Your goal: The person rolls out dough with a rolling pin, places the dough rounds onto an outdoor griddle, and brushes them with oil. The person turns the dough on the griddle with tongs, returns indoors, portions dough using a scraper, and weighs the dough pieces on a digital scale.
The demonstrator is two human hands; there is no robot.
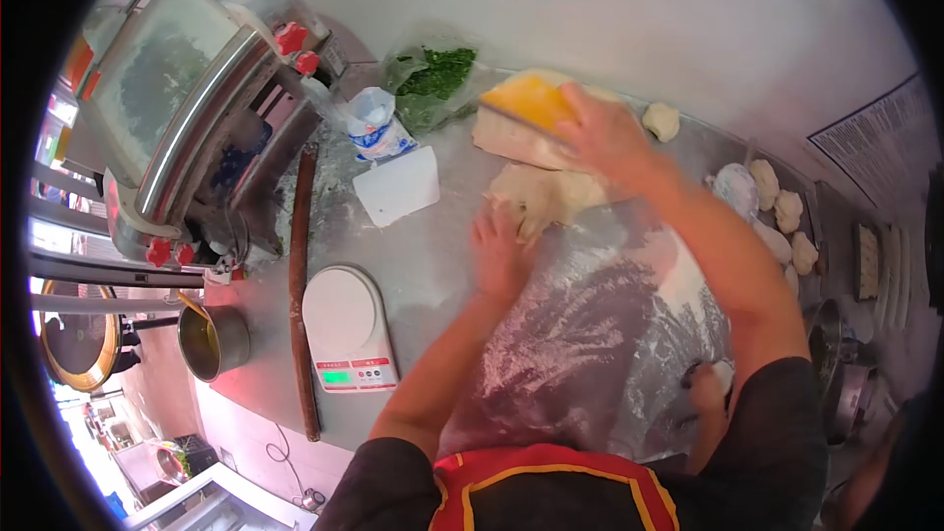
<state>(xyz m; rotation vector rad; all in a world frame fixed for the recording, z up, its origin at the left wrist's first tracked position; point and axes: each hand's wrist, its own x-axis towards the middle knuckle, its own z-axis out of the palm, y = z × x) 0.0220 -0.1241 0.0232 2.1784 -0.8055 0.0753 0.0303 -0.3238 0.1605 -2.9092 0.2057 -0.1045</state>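
Observation:
A yellow dough scraper [531, 101] is gripped in my right hand [602, 138], its dark lower edge against a thick slab of pale dough [513, 135] near the wall. Just in front of that slab lies a smaller, uneven piece of dough [526, 195]. My left hand [500, 248] rests on its near left side, fingers stretched out over it and slightly blurred. White flour [551, 334] is smeared across the metal table [423, 236] beneath my forearms. A white rectangular card [396, 186] lies to the left of the dough.
On the left are a digital scale [344, 320], a long rolling pin [301, 305], a pot [214, 342] and a large machine [197, 108]. Bagged chopped greens [436, 74] and an open bag [380, 126] stand behind. Dough balls [788, 209] sit right. Another person's hand [708, 390] is at lower right.

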